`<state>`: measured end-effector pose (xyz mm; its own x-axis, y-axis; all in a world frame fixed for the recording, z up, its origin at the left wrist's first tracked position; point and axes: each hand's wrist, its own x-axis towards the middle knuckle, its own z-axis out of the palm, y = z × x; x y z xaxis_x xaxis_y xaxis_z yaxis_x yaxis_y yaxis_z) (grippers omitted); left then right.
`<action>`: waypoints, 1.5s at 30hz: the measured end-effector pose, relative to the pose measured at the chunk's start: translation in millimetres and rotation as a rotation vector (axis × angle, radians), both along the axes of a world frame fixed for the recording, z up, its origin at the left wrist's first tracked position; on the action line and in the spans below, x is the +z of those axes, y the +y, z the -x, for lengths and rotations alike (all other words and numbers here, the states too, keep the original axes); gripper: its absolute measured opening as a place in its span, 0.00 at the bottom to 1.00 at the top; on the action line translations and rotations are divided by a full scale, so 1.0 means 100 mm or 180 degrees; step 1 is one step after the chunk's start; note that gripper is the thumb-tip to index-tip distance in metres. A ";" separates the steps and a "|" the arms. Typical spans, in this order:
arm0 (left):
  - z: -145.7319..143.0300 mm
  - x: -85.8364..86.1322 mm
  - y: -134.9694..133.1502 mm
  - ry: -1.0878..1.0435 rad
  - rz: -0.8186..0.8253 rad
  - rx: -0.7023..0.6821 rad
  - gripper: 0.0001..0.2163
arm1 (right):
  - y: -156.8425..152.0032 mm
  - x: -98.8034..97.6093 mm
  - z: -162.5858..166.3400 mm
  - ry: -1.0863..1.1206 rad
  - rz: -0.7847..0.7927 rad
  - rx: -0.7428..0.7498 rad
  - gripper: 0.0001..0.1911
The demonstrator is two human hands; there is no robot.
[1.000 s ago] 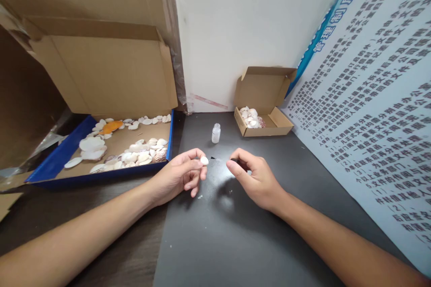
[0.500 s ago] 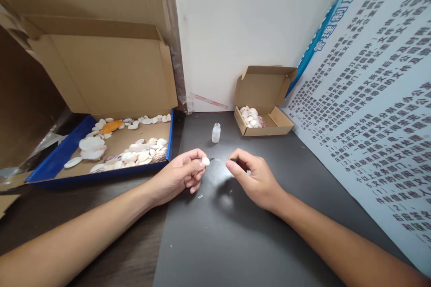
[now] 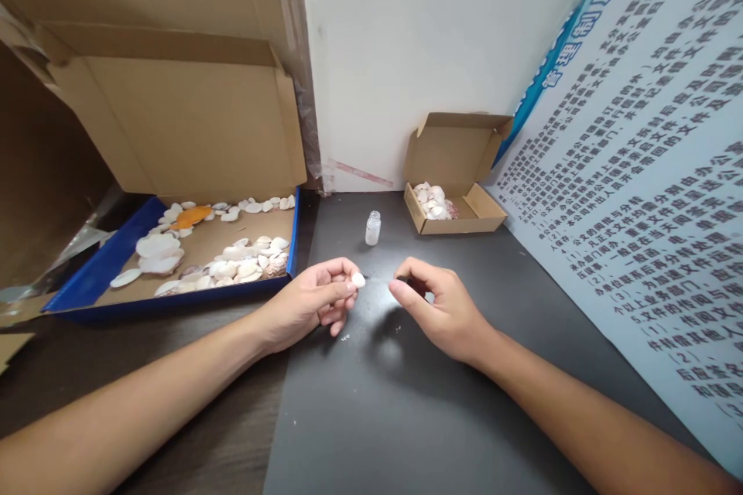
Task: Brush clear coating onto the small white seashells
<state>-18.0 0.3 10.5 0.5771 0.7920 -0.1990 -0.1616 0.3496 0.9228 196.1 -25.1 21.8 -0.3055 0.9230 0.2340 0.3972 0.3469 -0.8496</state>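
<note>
Here, nearest the viewer, two bare forearms reach across a dark mat [image 3: 377, 418] that covers the right part of a wooden table [image 3: 174, 379]. The left hand [image 3: 313, 302] pinches one small white shell [image 3: 358, 279] between thumb and fingertips, raised just above the mat. The right hand [image 3: 441, 309], just beside it and apart from it, has thumb and forefinger pressed together and pointed at the shell (whatever they grip is too thin to identify). Beyond the hands stands one small uncapped bottle [image 3: 372, 228], upright, with whitish contents. Two open containers lie farther back. To the left, a blue-edged tray [image 3: 87, 286] with a raised cardboard lid holds several dozen pale shells [image 3: 244, 267], too many to count exactly, and a single orange shell [image 3: 194, 216]. To the right, a small cardboard box [image 3: 458, 226] holds a heap of pale shells [image 3: 433, 201] in its left half. A printed poster [image 3: 638, 170] leans along the right, against the white wall [image 3: 406, 54].
</note>
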 end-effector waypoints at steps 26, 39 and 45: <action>-0.01 -0.05 0.00 0.0190 -0.0155 0.0139 0.14 | 0.04 0.02 -0.05 -0.0212 -0.0115 -0.0207 0.16; -0.01 -0.08 0.01 0.0136 -0.0209 0.0151 0.15 | 0.01 -0.01 -0.02 0.0571 0.0434 0.0280 0.18; -0.02 -0.05 0.00 0.0136 -0.0219 0.0163 0.15 | 0.02 0.00 -0.02 -0.0061 -0.0134 -0.0376 0.17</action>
<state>-16.4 0.4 5.4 0.5277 0.8329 -0.1666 -0.1376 0.2774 0.9508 197.7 -22.9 21.4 -0.2001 0.9423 0.2684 0.4534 0.3319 -0.8272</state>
